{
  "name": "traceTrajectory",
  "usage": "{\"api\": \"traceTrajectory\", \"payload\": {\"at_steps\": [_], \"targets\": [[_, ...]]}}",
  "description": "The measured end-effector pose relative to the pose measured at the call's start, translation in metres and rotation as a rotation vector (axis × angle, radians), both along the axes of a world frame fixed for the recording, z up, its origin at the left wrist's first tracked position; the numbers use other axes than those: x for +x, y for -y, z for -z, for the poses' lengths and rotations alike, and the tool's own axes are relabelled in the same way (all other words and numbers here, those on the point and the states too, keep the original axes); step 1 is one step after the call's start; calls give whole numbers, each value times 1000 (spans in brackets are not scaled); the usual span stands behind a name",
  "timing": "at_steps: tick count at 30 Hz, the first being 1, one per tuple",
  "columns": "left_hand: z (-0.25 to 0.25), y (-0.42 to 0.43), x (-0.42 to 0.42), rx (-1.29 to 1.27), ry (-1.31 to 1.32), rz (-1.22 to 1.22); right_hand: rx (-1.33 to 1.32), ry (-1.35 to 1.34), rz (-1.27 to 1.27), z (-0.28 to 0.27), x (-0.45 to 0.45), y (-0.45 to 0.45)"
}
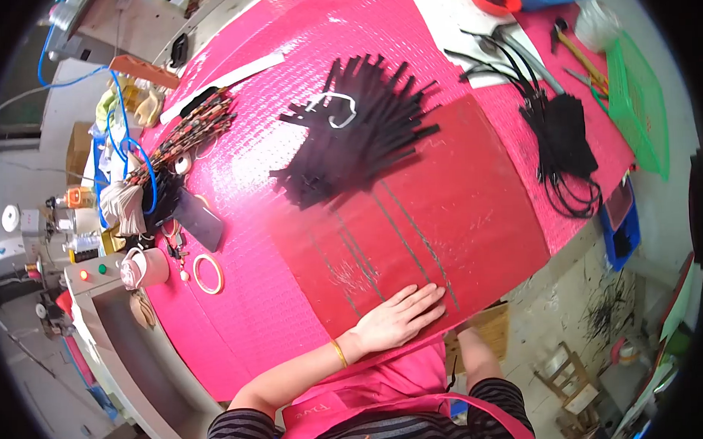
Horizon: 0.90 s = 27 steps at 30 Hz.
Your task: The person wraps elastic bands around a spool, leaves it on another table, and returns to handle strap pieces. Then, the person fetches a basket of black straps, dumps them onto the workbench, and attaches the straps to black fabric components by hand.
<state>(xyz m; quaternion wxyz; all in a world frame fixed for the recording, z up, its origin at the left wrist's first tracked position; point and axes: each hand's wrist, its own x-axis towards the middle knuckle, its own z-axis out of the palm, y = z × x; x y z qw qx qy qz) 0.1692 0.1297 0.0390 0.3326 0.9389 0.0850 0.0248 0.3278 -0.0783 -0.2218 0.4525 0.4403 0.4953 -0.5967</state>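
Note:
My left hand (401, 318) lies flat on the red board (475, 207) near its front edge, fingers together and stretched out, holding nothing. Dark parallel lines run along the board just beyond the fingertips. My right forearm (478, 353) reaches under the table's front edge, so the right hand is hidden. A loose pile of black strips (356, 134) rests across the board's far left part and the pink table cover (246, 300). On top of the pile sits a curled white string (348, 115).
At right are a bundle of black straps (561, 135), a hammer (578, 49) and a green basket (642, 109). Patterned strips (201, 128), a dark phone-like slab (198, 219), a ring (208, 273) and a pink cup (146, 268) occupy the left. A wooden stool (570, 378) stands on the floor.

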Motion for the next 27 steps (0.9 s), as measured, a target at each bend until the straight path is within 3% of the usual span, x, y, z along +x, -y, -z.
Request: {"api": "traceTrajectory", "payload": {"at_steps": [2,3,6,7,8,10,12,13,14,15,16,17,19,20,22,24,25,26,27], "targets": [[12,-10,-15,-326,257,-151,36,34,76,-9,1,-12],[-9,-25,-11,-406,321,-341,63,53,127,-15,4,-16],[-54,-127,10,186,571,-606,167,102,300,-47,29,-18],[-58,-165,24,250,570,-754,208,115,365,-65,41,-15],[-68,-187,38,102,383,-964,259,120,439,-90,54,-12],[-32,-232,53,321,47,-933,415,103,588,-155,82,-12],[1,-269,54,140,-172,-840,677,-7,664,-222,105,-23],[-19,-263,55,186,-157,-944,822,-77,695,-247,114,-27],[-10,-273,52,281,-142,-972,796,-126,804,-268,122,-34],[-12,-274,45,168,133,-951,767,-173,917,-289,132,-43],[-16,-275,38,315,252,-898,747,-215,976,-312,143,-59],[-39,-262,37,356,346,-898,729,-261,1032,-330,154,-78],[-89,-216,39,416,518,-834,991,-170,1124,-352,173,-107],[-102,-188,37,505,519,-795,1217,-123,1010,-350,189,-117],[-106,-117,39,245,374,-821,1638,-85,760,-342,212,-140],[-96,-57,48,50,133,-654,1763,-134,651,-331,238,-164],[-81,-34,54,85,-43,-522,1841,-77,593,-328,245,-177],[-61,-13,54,90,-205,-419,2025,94,321,-325,249,-191],[-54,-5,58,125,-290,-418,1999,194,333,-316,251,-204]]}}
